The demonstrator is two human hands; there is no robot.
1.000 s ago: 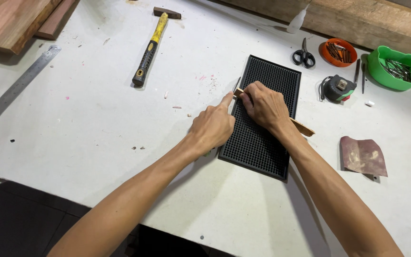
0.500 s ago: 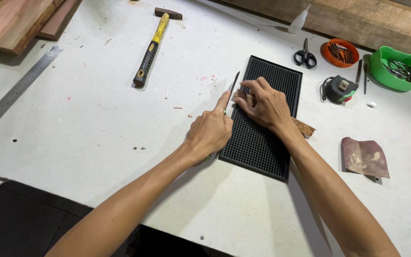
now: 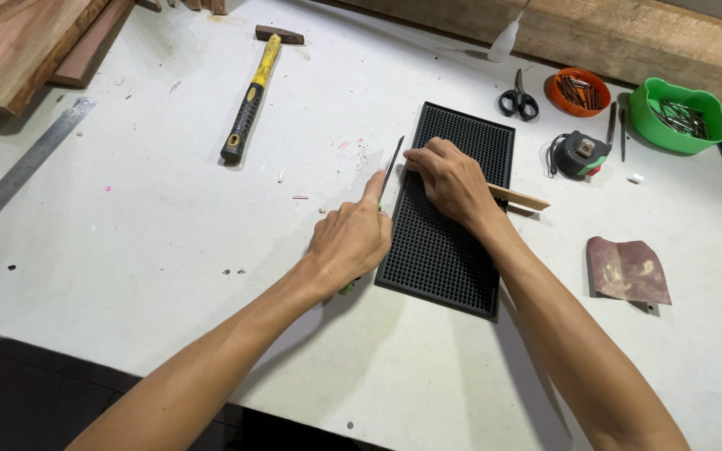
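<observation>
While our right hand (image 3: 453, 179) pins a thin wooden strip (image 3: 518, 198) flat on the black ribbed mat (image 3: 449, 250) at frame centre, our left hand (image 3: 351, 238) closes around a knife (image 3: 391, 165), forefinger along its spine, steadying the blade at the strip's end.

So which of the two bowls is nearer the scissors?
The orange bowl, round and right beside the scissors. The green bowl is bigger and sits farther right.
</observation>
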